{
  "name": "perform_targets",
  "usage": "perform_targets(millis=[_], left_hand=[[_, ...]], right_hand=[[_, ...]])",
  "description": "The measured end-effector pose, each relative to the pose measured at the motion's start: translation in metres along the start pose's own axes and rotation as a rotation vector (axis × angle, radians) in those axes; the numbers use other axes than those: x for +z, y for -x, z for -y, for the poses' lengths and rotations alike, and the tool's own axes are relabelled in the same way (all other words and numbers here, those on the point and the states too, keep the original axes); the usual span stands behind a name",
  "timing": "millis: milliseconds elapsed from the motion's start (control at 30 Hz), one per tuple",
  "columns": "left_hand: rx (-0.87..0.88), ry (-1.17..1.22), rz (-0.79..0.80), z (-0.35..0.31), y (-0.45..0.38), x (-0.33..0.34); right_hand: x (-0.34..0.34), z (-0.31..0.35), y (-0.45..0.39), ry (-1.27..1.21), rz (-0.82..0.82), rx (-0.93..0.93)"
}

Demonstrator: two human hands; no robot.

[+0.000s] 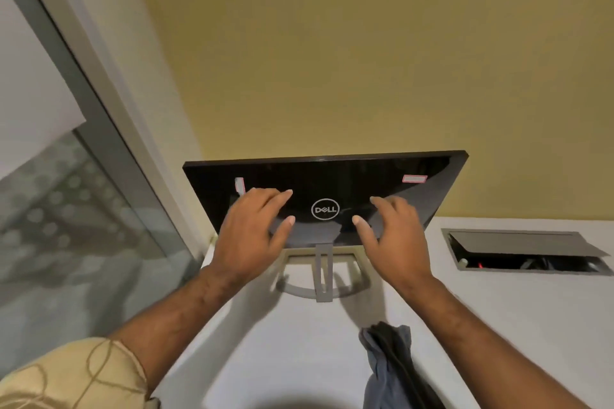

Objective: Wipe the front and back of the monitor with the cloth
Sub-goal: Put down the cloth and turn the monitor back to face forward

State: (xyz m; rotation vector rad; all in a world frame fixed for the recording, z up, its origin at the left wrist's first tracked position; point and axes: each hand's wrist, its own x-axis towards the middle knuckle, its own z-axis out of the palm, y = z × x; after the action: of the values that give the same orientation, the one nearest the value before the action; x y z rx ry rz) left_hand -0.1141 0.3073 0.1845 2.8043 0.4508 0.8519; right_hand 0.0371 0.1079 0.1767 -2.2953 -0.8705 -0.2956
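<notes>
So closest to the camera, near the front edge of the white matte desk top (498,325), there's the crumpled grey-blue fabric cloth (388,365), just lying there in a heap. Nobody's holding it. That pretty much tells you where things stand: no wiping is going on right at this moment.

A bit further in, both bare forearms reach forward over the desk. The left hand (247,236) and the right hand (393,236) both have their fingers spread and fairly straight, gripping nothing, and they sit at the back panel of the monitor on either side of the round logo. Whether the fingertips actually touch the panel or hover just off it, I can't tell, there's some blur.

Then the glossy black flat-panel monitor (332,176) itself, standing on its grey metal loop-shaped stand (324,276) toward the far left part of the desk, close to the wall. Its back faces the camera, the screen side faces the yellow wall, and it leans top-away.

My read: can't say from this whether either side has been wiped. The back looks shiny, but that proves nothing. Looks like a repositioning step, with the cloth still to be picked up.

Off to the right, a grey rectangular cable hatch (528,251) is set into the desk, lid ajar.
</notes>
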Motion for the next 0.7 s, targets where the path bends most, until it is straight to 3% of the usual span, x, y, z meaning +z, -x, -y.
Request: perform_targets(millis=[167, 367, 700], left_hand=[[0.008, -0.132, -0.065, 0.009, -0.047, -0.033], [-0.089, -0.211, 0.149, 0.025, -0.06, -0.044], [-0.115, -0.109, 0.266, 0.026, -0.087, -0.063]], right_hand=[[-0.019, 0.032, -0.035, 0.005, -0.164, 0.019], [-0.014, 0.048, -0.047, 0.128, -0.012, 0.089], [-0.009, 0.046, -0.052, 0.284, 0.077, 0.07]])
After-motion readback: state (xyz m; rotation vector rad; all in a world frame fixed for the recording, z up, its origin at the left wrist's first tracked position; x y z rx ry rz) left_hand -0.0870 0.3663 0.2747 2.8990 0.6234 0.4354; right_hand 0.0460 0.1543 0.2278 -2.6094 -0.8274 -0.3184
